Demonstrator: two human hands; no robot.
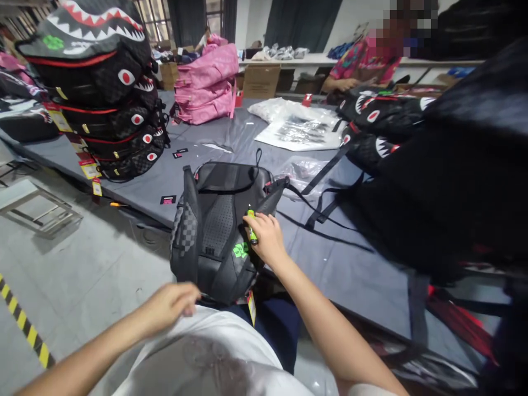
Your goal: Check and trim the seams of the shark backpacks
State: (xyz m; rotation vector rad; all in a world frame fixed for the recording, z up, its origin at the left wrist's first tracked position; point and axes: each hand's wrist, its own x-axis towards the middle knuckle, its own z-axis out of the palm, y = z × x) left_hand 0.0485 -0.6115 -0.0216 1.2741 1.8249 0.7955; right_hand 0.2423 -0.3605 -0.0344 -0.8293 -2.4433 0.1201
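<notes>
A black backpack [218, 220] lies with its padded back panel and shoulder straps facing up, near the table's front edge. Over its right side, my right hand [267, 236] is closed around a short yellow-green pen-like tool [252, 225] with a thin tip and a black end. Close to that hand, a bright green print [240, 250] shows on the strap. My left hand [179, 300] is in the air by the bag's lower left corner, its fingers loosely curled and slightly blurred, with nothing visible in them. A paper tag [251, 308] hangs from the bag's near end.
Stacked shark-face backpacks [99, 82] stand at the left, pink backpacks [208, 82] behind. Clear plastic bags [305, 132] lie on the grey-covered table [231, 140]. More black bags [396, 198] crowd the right, their straps trailing across. Another person [358, 66] works at the far side.
</notes>
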